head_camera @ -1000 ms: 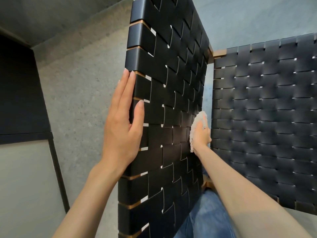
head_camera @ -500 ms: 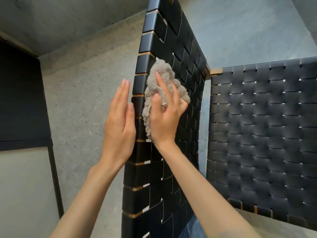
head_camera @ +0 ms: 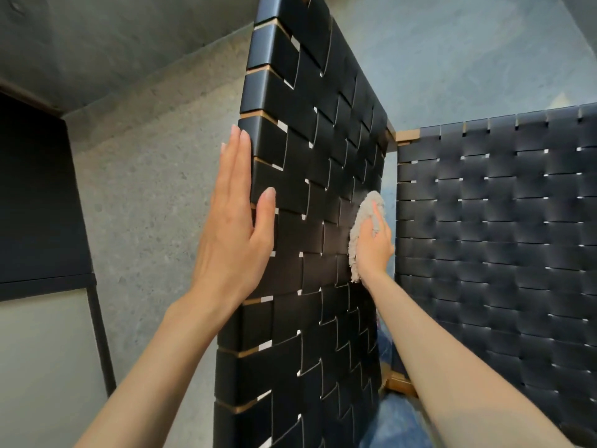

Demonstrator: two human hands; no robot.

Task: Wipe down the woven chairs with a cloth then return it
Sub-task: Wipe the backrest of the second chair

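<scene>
Concrete wall fills 9 o'clock; a second woven chair panel stands at 3 o'clock. The left hand lies flat, fingers straight and together, against the black woven chair panel. The right hand, fingers extended, presses the grey cloth on its weave at centre.

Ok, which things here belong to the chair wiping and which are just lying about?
Job: cloth, right hand pressing it on the near woven panel, left hand flat against that panel's edge, far woven panel.
Not the job: grey wall, dark surface at left, blue jeans below.
</scene>
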